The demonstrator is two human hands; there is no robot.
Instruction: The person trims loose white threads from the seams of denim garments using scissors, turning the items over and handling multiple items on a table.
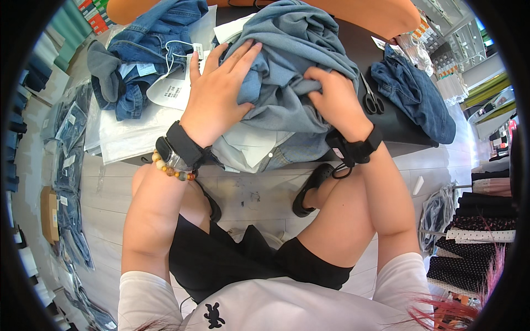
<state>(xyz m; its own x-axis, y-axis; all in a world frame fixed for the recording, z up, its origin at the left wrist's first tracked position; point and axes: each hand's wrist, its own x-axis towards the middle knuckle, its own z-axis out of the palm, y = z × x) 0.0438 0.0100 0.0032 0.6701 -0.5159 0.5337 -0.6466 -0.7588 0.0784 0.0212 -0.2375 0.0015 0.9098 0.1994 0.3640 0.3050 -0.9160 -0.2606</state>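
A bunched heap of blue-grey denim fabric lies on the dark table before me. My left hand rests on its left side, palm down with fingers spread. On the right, my right hand grips a fold of the same fabric between curled fingers and thumb. A white printed tag with a cord lies left of my left hand, beside darker blue denim garments. White fabric or lining shows under the heap's near edge. Black-handled scissors lie just right of my right hand.
Another blue denim garment lies at the table's right end. Clear plastic bags cover the left near edge. An orange curved surface borders the far side. Bagged denim lines the floor at left; a clothes rack stands at right.
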